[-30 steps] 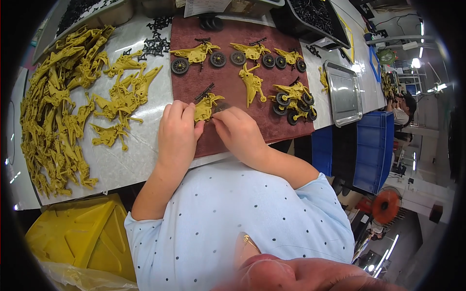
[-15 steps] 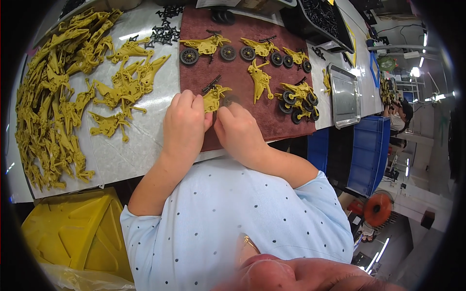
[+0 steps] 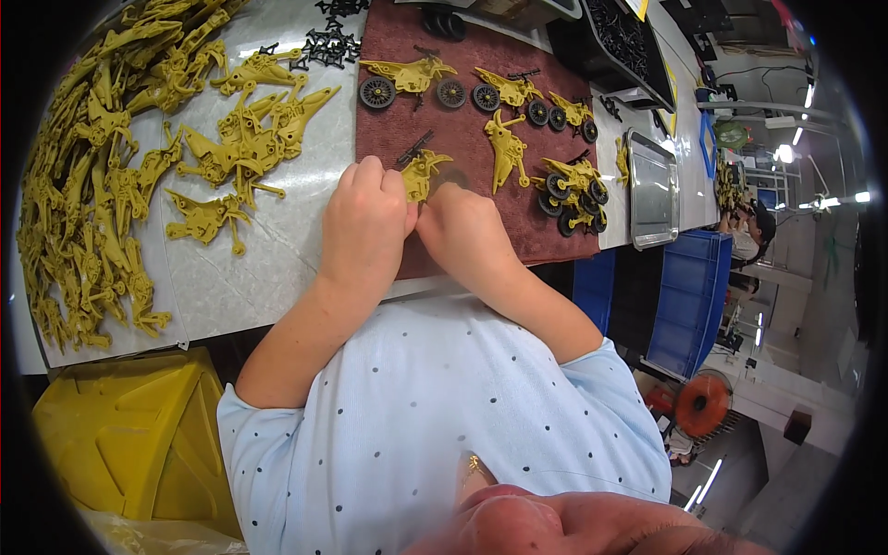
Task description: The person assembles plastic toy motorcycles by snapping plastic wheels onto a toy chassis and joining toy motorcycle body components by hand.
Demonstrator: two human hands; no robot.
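Observation:
A yellow toy motorcycle body [image 3: 424,178] with a black handlebar [image 3: 415,148] is pinched in my left hand [image 3: 367,217], over the near edge of the red cloth. My right hand [image 3: 465,222] is closed right beside it, its fingers on a dark wheel [image 3: 451,176] smeared by motion at the front of the body. The fingertips of both hands are mostly hidden behind the knuckles. Beyond them on the cloth stand yellow motorcycles with black wheels [image 3: 377,92]. A bare yellow body [image 3: 506,155] lies to the right of my hands.
Yellow bodies form a big pile [image 3: 88,185] at the left, with a smaller group [image 3: 245,139] nearer the red cloth [image 3: 393,120]. Small black parts [image 3: 330,48] lie at the back. Finished-looking motorcycles [image 3: 572,196] cluster at right, before a metal tray [image 3: 653,190] and a black bin [image 3: 615,42].
Both hands have shifted slightly to the right in the picture, along with the whole table. The body and wheel remain between them, and my hands are a little closer together.

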